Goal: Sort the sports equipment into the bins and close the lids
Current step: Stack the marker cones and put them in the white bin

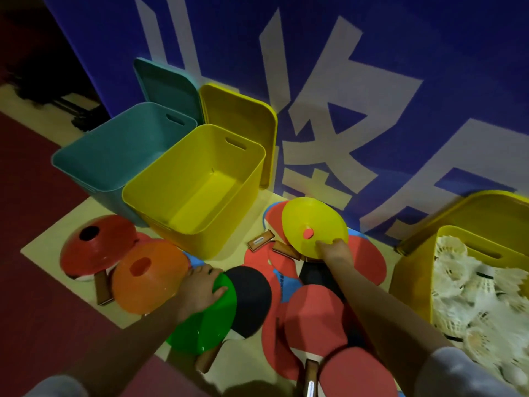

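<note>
Yellow disc cone [312, 224], smooth glossy plastic, sits right of centre, tilted up on edge so its holed face turns toward the camera; the right hand [335, 252] pinches its lower rim. Lower left of centre, the left hand [200, 287] curls over a green disc cone [209, 319] lying flat beside flat red and black paddles [312, 310]. Behind, a matte teal bin [114, 150] and yellow bin [197, 179] stand open.

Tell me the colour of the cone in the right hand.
Yellow: the cone held by the right hand shows in the head view.
</note>
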A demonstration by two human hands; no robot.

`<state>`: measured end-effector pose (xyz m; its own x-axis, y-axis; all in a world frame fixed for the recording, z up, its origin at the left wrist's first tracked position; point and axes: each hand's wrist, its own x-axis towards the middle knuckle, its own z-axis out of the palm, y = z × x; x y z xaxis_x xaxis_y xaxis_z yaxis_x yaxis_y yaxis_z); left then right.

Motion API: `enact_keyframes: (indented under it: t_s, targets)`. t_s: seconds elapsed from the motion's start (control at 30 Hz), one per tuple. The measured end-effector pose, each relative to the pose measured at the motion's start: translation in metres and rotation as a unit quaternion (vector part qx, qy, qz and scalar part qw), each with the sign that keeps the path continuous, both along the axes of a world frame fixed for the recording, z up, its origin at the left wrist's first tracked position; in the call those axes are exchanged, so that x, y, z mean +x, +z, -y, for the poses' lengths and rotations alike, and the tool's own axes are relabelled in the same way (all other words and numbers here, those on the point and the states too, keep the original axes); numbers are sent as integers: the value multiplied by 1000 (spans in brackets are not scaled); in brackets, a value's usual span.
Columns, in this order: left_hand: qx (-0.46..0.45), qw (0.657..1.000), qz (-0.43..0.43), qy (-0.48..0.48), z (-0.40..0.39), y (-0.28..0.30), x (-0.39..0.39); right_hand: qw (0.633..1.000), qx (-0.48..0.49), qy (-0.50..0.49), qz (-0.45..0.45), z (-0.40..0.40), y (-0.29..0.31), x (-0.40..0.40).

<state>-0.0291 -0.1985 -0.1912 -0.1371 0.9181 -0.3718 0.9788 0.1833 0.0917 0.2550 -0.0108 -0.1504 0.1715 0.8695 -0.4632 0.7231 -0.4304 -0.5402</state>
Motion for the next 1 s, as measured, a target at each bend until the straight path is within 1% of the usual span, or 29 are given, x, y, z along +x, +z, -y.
enact_keyframes:
  t_s: [0.07, 0.1, 0.17, 0.23, 0.27, 0.33, 0.37, 0.43, 0.57, 0.63, 0.73, 0.8, 0.83, 0.9, 0.93, 1.0]
  targets:
    - [7, 1000, 14, -4, -2, -4, -1, 998, 17, -29, 49, -1, -2, -3]
    - [8, 1000, 21, -1, -4, -5, -2, 997, 32, -49, 58, -1, -2, -3]
    - [21, 999, 40, 11, -7, -4, -2, 993, 54, -92, 46, 0, -4, -1]
    - [51, 996, 69, 24, -7, -3, -2, 991, 46, -126, 30, 0, -8, 5]
    - [73, 993, 86, 27, -7, -2, -1, 992, 40, -119, 33, -1, -9, 9]
    - [113, 985, 125, 30, -5, 0, 2, 996, 40, -69, 36, -1, -9, 15]
    - [129, 980, 147, 31, -4, 2, 3, 998, 35, -54, 23, -1, -9, 18]
    - [158, 969, 189, 30, -6, 10, 7, 998, 19, -56, -9, 0, -14, 23]
    - [235, 937, 257, 1, -18, 40, 19, 990, 37, -111, -82, -5, -29, 40]
    - [277, 917, 286, -16, -27, 63, 31, 988, 45, -112, -100, 8, -3, 36]
    - [361, 875, 320, -33, -42, 94, 54, 985, 66, -113, -110, 17, 11, 43]
    - [398, 858, 324, -26, -50, 102, 68, 983, 78, -123, -108, 23, 17, 48]
    - [398, 859, 322, -21, -50, 100, 73, 983, 79, -128, -106, 27, 18, 51]
    - [383, 874, 298, -18, -43, 80, 78, 983, 79, -132, -105, 33, 19, 55]
    - [366, 889, 275, -15, -37, 65, 79, 983, 82, -128, -99, 36, 18, 57]
    - [284, 931, 231, 19, -21, 37, 77, 985, 91, -120, -87, 41, 15, 62]
